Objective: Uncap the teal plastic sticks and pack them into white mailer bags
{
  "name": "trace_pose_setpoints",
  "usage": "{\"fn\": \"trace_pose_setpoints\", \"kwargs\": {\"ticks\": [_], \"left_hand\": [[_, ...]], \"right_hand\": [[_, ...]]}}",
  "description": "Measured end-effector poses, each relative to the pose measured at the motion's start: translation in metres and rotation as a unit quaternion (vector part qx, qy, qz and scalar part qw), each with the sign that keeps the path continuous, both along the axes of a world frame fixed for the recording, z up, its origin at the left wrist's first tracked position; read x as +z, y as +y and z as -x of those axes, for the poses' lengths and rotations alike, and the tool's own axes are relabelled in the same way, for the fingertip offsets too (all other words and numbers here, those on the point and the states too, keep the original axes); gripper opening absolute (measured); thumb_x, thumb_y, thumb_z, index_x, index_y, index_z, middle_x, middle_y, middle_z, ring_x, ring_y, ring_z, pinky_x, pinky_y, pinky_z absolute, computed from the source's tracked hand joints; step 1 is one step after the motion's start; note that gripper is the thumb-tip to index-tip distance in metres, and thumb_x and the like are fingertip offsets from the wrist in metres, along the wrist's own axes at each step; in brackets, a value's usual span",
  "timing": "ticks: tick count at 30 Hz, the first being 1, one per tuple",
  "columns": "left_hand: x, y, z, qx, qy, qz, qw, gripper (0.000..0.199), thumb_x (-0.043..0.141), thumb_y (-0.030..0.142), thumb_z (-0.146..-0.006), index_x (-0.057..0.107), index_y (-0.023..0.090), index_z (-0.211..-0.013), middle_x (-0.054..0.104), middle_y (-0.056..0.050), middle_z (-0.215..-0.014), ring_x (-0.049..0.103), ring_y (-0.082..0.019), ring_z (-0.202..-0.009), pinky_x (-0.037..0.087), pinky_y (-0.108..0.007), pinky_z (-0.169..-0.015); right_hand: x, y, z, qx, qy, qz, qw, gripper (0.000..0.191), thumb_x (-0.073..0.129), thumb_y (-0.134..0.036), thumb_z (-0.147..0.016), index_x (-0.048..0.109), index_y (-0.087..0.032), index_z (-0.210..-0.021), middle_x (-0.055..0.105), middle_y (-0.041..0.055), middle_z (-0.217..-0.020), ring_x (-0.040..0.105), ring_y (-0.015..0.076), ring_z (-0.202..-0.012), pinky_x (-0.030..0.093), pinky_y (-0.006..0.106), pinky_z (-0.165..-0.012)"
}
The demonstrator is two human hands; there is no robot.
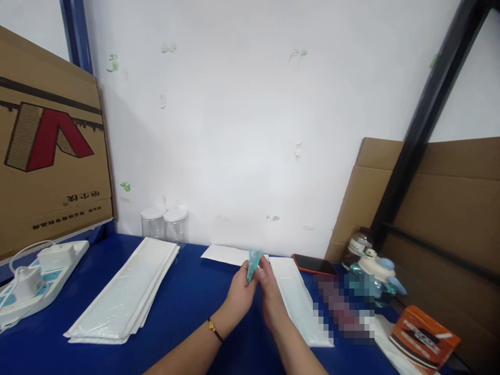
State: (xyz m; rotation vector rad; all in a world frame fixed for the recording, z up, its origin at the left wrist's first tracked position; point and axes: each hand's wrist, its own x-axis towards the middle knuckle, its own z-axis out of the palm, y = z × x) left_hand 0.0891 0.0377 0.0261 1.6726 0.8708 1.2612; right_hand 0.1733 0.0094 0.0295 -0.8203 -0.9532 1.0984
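Near the middle of the blue table, my left hand (241, 288) is closed around a small teal, shiny plastic piece (253, 263) that sticks up between my hands. My right hand (269, 291) is beside it, palm turned inward, its fingers close to the piece; whether they grip it is hard to tell. Behind my hands lies a flat white packet (224, 254). A long white packet (299, 302) lies to the right of my right hand. On the left is a stack of long white packets (125, 291) with clear fronts.
Two clear lidded jars (175, 226) stand by the wall. A power strip (50, 291) is at far left beside a large carton (50, 146). At right are a phone (315, 264), a brown bottle (357, 247), a teal teapot (373, 278) and an orange box (425, 339).
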Motion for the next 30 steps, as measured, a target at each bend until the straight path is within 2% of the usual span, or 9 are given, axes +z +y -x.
{"fn": "trace_pose_setpoints", "kwargs": {"ticks": [2, 6, 10, 11, 13, 16, 19, 24, 30], "left_hand": [[-0.004, -0.004, -0.002, -0.028, 0.048, -0.04, 0.998, 0.04, 0.045, 0.033, -0.083, 0.051, 0.016, -0.119, 0.06, -0.01, -0.112, 0.054, -0.024, -0.106, 0.041, -0.036, -0.095], [-0.007, -0.015, -0.006, -0.059, 0.132, -0.057, 0.988, 0.051, 0.051, 0.021, -0.075, 0.047, 0.015, -0.126, 0.06, -0.014, -0.112, 0.053, -0.028, -0.107, 0.039, -0.037, -0.095], [0.002, -0.004, 0.006, -0.122, 0.195, -0.081, 0.97, 0.073, 0.058, 0.02, -0.065, 0.034, 0.012, -0.134, 0.05, -0.016, -0.124, 0.052, -0.026, -0.109, 0.042, -0.033, -0.092], [0.005, 0.005, 0.011, -0.128, 0.222, -0.076, 0.964, 0.075, 0.061, 0.023, -0.063, 0.035, 0.012, -0.133, 0.049, -0.016, -0.125, 0.052, -0.026, -0.109, 0.042, -0.034, -0.092], [0.01, 0.031, 0.022, -0.068, 0.291, -0.085, 0.95, 0.082, 0.067, 0.031, -0.057, 0.037, 0.011, -0.131, 0.041, -0.018, -0.133, 0.042, -0.029, -0.12, 0.034, -0.036, -0.1], [0.011, 0.081, 0.035, 0.002, 0.444, -0.085, 0.892, 0.11, 0.078, 0.045, -0.039, 0.034, 0.01, -0.134, 0.027, -0.021, -0.142, 0.017, -0.037, -0.133, 0.021, -0.044, -0.107], [0.007, 0.123, 0.043, -0.023, 0.533, -0.073, 0.842, 0.128, 0.077, 0.058, -0.028, 0.028, 0.015, -0.138, 0.029, -0.019, -0.142, 0.016, -0.037, -0.133, 0.018, -0.048, -0.106], [0.007, 0.148, 0.05, -0.09, 0.595, -0.029, 0.798, 0.128, 0.076, 0.06, -0.027, 0.028, 0.021, -0.139, 0.037, -0.016, -0.139, 0.03, -0.04, -0.126, 0.025, -0.051, -0.101], [0.018, 0.124, 0.064, -0.069, 0.604, -0.046, 0.793, 0.1, 0.077, 0.049, -0.03, 0.049, 0.025, -0.123, 0.055, -0.013, -0.119, 0.041, -0.039, -0.115, 0.031, -0.053, -0.093]], "right_hand": [[0.003, -0.002, -0.001, 0.006, -0.019, 0.019, 1.0, 0.06, 0.072, -0.043, -0.064, 0.055, -0.024, -0.119, 0.054, 0.0043, -0.127, 0.044, 0.0246, -0.122, 0.035, 0.034, -0.1], [0.004, -0.001, 0.0, -0.044, -0.005, 0.108, 0.993, 0.043, 0.065, -0.047, -0.069, 0.067, -0.016, -0.099, 0.065, 0.0084, -0.11, 0.055, 0.0263, -0.108, 0.039, 0.036, -0.096], [0.01, 0.007, -0.015, -0.092, 0.074, 0.065, 0.991, 0.036, 0.063, -0.047, -0.071, 0.067, -0.015, -0.088, 0.068, 0.0089, -0.102, 0.058, 0.0252, -0.102, 0.044, 0.036, -0.09], [0.013, 0.01, -0.023, -0.106, 0.107, 0.042, 0.988, 0.035, 0.064, -0.047, -0.071, 0.065, -0.015, -0.086, 0.07, 0.0084, -0.096, 0.06, 0.0248, -0.099, 0.045, 0.037, -0.088], [0.017, 0.016, -0.043, -0.121, 0.172, -0.003, 0.978, 0.034, 0.065, -0.045, -0.07, 0.061, -0.017, -0.089, 0.07, 0.005, -0.081, 0.064, 0.0225, -0.09, 0.048, 0.038, -0.083], [0.019, 0.022, -0.07, -0.143, 0.234, -0.003, 0.962, 0.033, 0.069, -0.037, -0.067, 0.057, -0.021, -0.092, 0.062, -0.0046, -0.06, 0.062, 0.0137, -0.062, 0.051, 0.031, -0.068], [0.014, 0.026, -0.085, -0.119, 0.285, 0.014, 0.951, 0.029, 0.071, -0.028, -0.064, 0.057, -0.021, -0.087, 0.05, -0.0096, -0.05, 0.051, 0.0077, -0.047, 0.047, 0.024, -0.055], [0.011, 0.03, -0.088, -0.056, 0.301, 0.022, 0.952, 0.022, 0.07, -0.023, -0.065, 0.056, -0.02, -0.082, 0.042, -0.0102, -0.048, 0.042, 0.0058, -0.041, 0.038, 0.021, -0.042], [0.015, 0.025, -0.08, -0.089, 0.237, -0.006, 0.967, 0.025, 0.07, -0.029, -0.068, 0.059, -0.02, -0.088, 0.05, -0.0062, -0.056, 0.048, 0.0086, -0.047, 0.041, 0.023, -0.044]]}}
